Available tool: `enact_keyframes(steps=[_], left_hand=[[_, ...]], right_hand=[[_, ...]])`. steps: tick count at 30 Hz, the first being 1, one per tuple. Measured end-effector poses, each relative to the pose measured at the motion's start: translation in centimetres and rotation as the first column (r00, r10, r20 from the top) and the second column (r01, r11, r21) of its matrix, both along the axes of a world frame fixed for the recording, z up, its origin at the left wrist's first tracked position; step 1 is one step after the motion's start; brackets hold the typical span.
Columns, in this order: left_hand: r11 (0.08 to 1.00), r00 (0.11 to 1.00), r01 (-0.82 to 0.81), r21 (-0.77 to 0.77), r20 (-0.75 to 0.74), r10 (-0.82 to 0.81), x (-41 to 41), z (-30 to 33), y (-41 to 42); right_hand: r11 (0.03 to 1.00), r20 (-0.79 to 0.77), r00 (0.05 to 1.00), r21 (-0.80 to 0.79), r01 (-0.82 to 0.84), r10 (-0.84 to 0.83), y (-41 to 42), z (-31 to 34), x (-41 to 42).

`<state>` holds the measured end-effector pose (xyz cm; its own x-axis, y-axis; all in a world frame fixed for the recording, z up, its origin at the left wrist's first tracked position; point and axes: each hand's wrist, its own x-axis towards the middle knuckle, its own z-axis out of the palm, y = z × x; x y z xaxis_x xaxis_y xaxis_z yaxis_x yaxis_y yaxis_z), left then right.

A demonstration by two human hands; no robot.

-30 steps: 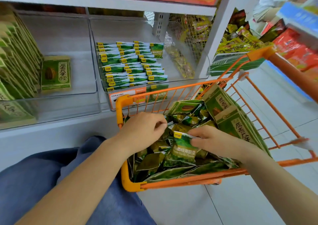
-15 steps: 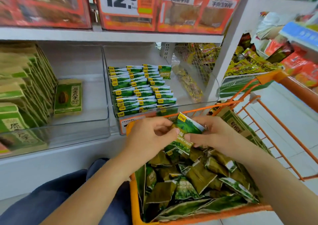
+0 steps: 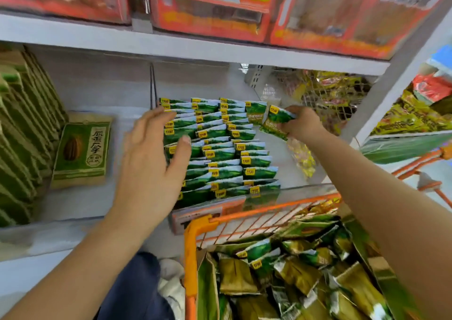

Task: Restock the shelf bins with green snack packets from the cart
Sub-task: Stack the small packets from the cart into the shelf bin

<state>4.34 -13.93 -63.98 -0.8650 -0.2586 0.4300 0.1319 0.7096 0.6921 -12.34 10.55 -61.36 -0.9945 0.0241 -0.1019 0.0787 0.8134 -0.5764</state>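
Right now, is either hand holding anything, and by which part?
The right hand grips a green snack packet by its right end. The left hand holds nothing, fingers spread.

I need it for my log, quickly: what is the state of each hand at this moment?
Left hand: open, fingers spread over the rows of packets in the bin.
Right hand: closed on one green packet, at the rows' right side.

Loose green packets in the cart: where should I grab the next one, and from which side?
Pinch the upright top seam with the yellow tag of a green packet lying uppermost in the orange cart, coming from above. Its edge probably stands clear, while the packets around are tilted and overlapped.
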Motion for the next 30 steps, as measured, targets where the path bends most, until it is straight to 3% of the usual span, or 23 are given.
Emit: enact_keyframes(steps=[4,7,9,11,14,18,23,30], left_hand=[[0.999,1.000,-0.024,0.024,-0.001,0.025,-0.5,-0.3,0.1],[0.999,0.999,-0.035,0.013,-0.004,0.035,-0.5,-0.2,0.2],[0.999,0.999,-0.040,0.009,0.004,0.040,-0.5,-0.2,0.2],[0.999,0.999,-0.042,0.004,-0.004,0.042,-0.5,-0.2,0.3],[0.999,0.999,-0.044,-0.008,-0.005,0.044,-0.5,-0.1,0.3],[0.999,0.999,-0.039,-0.012,-0.011,0.039,-0.4,0.1,0.3],[0.999,0.999,-0.038,-0.028,-0.023,0.038,-0.6,-0.1,0.3],[1.000,0.999,-0.025,0.005,-0.019,0.026,-0.3,0.3,0.2]], right_hand=[[0.998,0.070,0.997,-0.042,0.044,-0.041,-1.9,-2.7,-4.4],[0.988,0.019,0.991,-0.072,0.135,-0.134,-2.6,-5.2,-6.5],[0.960,-0.040,0.970,-0.156,0.231,-0.240,-2.8,-6.3,-7.2],[0.915,0.000,0.948,-0.262,0.307,-0.318,-3.0,-6.8,-7.1],[0.874,0.135,0.948,-0.367,0.319,-0.289,-2.9,-7.3,-7.3],[0.853,0.119,0.976,-0.475,0.219,-0.184,-3.3,-7.1,-6.8],[0.898,0.061,0.990,-0.416,0.142,-0.128,-2.8,-7.3,-6.3],[0.959,0.177,0.983,-0.268,0.090,-0.042,-2.9,-3.7,-4.1]])
